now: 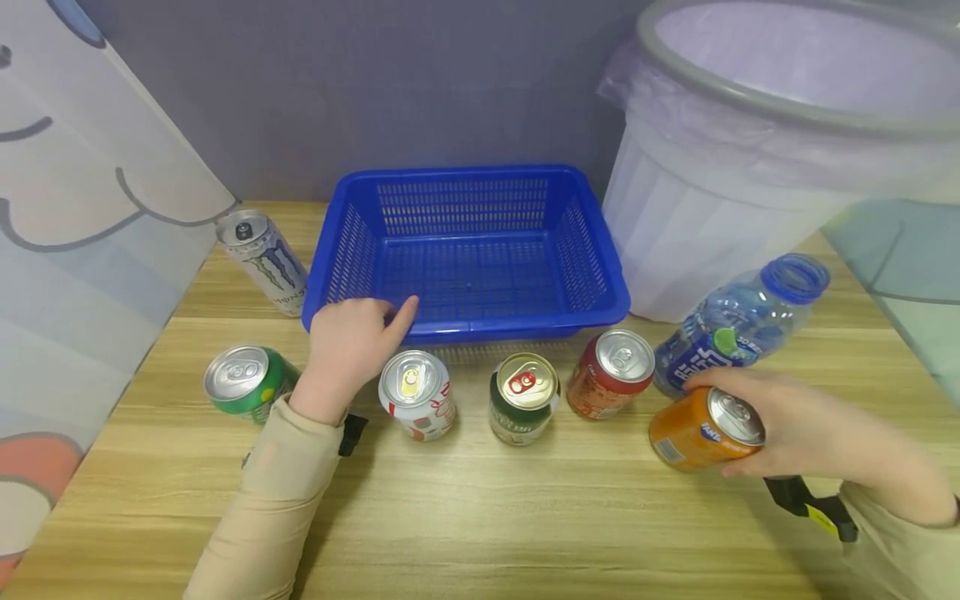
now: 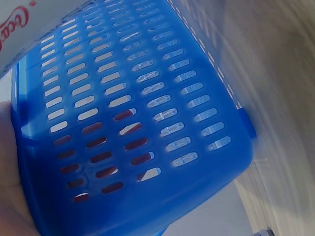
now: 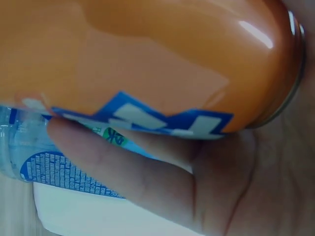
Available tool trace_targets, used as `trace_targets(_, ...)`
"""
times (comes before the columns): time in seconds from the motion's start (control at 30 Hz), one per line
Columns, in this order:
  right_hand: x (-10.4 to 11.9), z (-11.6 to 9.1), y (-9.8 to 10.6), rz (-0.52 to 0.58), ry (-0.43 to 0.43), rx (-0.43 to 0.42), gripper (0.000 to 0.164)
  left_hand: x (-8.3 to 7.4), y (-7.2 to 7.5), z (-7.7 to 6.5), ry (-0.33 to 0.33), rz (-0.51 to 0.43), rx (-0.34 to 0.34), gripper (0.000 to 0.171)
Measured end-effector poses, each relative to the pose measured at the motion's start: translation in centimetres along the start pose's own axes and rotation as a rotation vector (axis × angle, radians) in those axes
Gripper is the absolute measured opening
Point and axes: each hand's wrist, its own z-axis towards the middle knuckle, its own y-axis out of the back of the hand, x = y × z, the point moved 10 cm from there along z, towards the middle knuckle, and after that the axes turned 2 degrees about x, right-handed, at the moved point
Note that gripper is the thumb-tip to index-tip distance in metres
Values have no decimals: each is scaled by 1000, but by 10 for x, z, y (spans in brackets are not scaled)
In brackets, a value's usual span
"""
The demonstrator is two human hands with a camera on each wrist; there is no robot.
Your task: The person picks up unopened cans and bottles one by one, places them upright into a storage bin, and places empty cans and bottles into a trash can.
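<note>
My left hand (image 1: 351,346) grips the front left part of a blue plastic basket (image 1: 468,327) at its rim, thumb pointing over the edge; its other fingers are mostly hidden. The left wrist view shows the basket's slotted wall (image 2: 133,123) close up. In my right hand (image 1: 795,421) is an orange Fanta can (image 1: 686,429), held tilted at the front right. The right wrist view shows that can (image 3: 147,64) against the palm, with fingers (image 3: 123,167) along it. Behind it, a clear plastic bottle (image 1: 738,321) with a blue label leans to the right.
A green can (image 1: 251,383), a white Coca-Cola can (image 1: 418,396), a dark green can (image 1: 522,400) and a red can (image 1: 609,375) stand along the basket's front. A white Monster can (image 1: 262,262) is left of it. A lined white bin (image 1: 697,200) stands at right.
</note>
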Motion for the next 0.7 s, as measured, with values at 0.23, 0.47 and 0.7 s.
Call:
trace_targets(0.23,9,2,5,-8,38,-53,82,0,0,0,4,-1,6,57)
trace_targets(0.47,10,4,6,-28,20,-64,81,0,0,0,-1,2,-6,57)
trace_targets(0.7,12,5,8,-38,31,-81,80,1,0,-1,-9,4,-20,57)
